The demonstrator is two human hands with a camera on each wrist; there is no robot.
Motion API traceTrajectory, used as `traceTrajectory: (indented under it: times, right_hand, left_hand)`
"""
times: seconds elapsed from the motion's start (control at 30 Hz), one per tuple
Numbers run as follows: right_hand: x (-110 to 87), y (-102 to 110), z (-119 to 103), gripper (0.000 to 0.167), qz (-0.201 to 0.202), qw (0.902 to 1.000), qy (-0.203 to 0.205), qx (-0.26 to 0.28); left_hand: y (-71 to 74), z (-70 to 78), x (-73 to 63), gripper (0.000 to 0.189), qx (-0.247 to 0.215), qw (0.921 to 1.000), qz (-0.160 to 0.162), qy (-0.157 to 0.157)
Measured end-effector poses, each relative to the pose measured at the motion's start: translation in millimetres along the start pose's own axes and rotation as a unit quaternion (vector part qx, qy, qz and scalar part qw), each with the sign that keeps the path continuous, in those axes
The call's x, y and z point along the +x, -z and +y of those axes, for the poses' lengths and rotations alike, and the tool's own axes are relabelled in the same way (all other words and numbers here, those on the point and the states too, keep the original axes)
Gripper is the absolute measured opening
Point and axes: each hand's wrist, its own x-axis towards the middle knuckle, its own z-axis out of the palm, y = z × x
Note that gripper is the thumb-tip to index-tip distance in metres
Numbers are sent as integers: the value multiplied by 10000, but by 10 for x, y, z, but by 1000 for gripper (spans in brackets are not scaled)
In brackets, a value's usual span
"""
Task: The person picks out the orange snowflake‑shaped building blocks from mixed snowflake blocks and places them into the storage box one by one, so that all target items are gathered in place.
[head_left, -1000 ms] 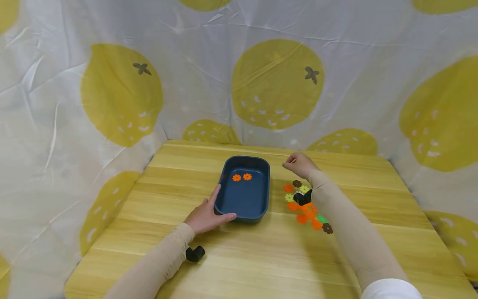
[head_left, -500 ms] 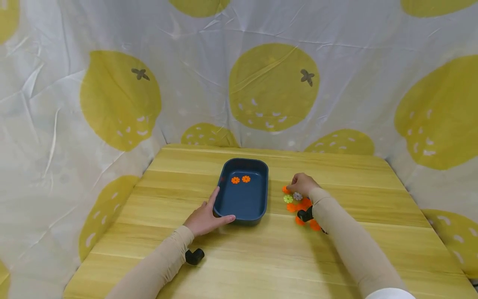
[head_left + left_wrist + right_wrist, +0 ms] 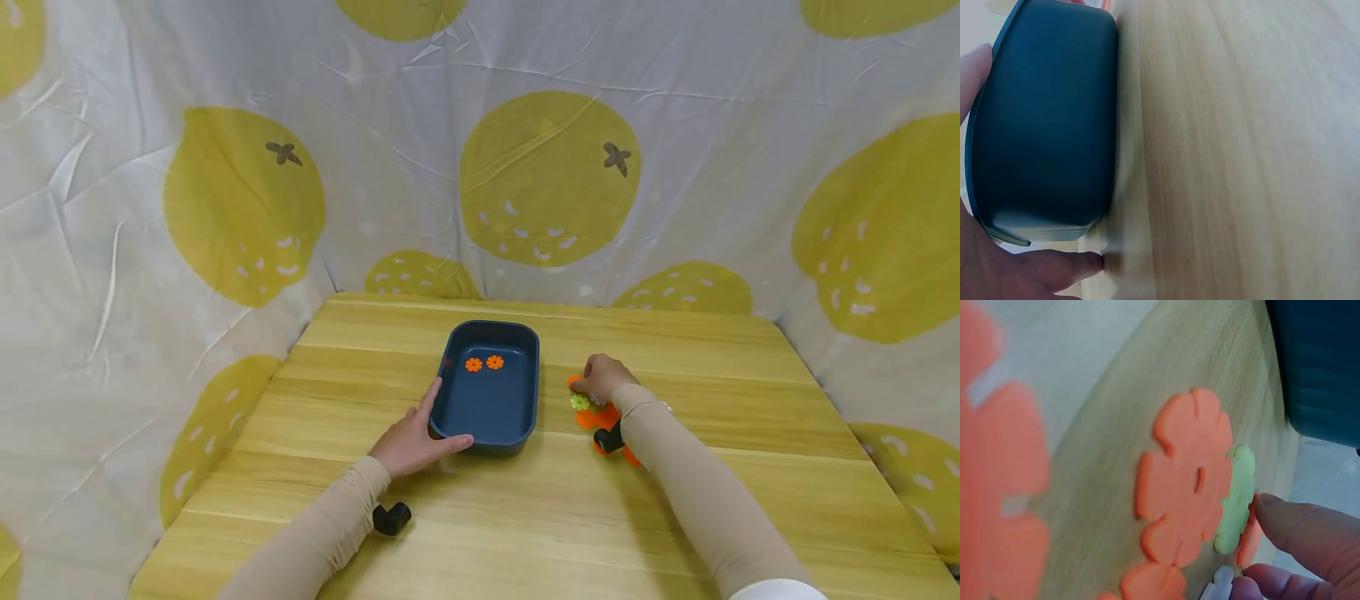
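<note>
A dark blue rectangular box [image 3: 486,408] stands on the table with two orange flower-shaped discs [image 3: 483,364] lying flat inside. My left hand [image 3: 411,437] rests at its near left corner, thumb and fingers spread straight along the outside; the left wrist view shows the box wall [image 3: 1047,119] between them. To the right of the box, my right hand [image 3: 609,379] is at a loose pile of flower-shaped discs. In the right wrist view its thumb and finger pinch the edge of an orange flower-shaped disc [image 3: 1249,540], beside a yellow-green disc [image 3: 1236,497] and a whitish one [image 3: 1219,584].
More orange discs [image 3: 587,419] lie under the right wrist, partly hidden by the black wrist camera [image 3: 609,438]. The wooden table [image 3: 510,525] ends at a lemon-print curtain [image 3: 405,183] at the back and sides.
My right hand has come down from above the far side of the pile to the discs, its fingers now at an orange one. The left hand has stayed at the box.
</note>
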Motion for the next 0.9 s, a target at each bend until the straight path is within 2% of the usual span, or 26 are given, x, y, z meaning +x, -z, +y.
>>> traceTrajectory:
  times: [0.17,0.37,0.5,0.7,0.9]
  right_hand:
    - [25,-8,-9,27,-21,10000,31,-52]
    - [82,-17,26,42,-155,9998,16,94]
    - [91,-17,33,45,-152,9997,24,208]
    - [44,1,22,19,-145,9980,-20,617]
    - [8,18,61,15,-161,9921,89,1241]
  left_hand:
    - [-2,1,2,116,-1,10000,15,-13]
    - [-3,6,2,117,7,10000,14,-8]
    - [1,9,2,117,16,10000,15,-6]
    - [1,7,2,117,26,10000,23,0]
    - [-4,4,-1,117,9,10000,19,6]
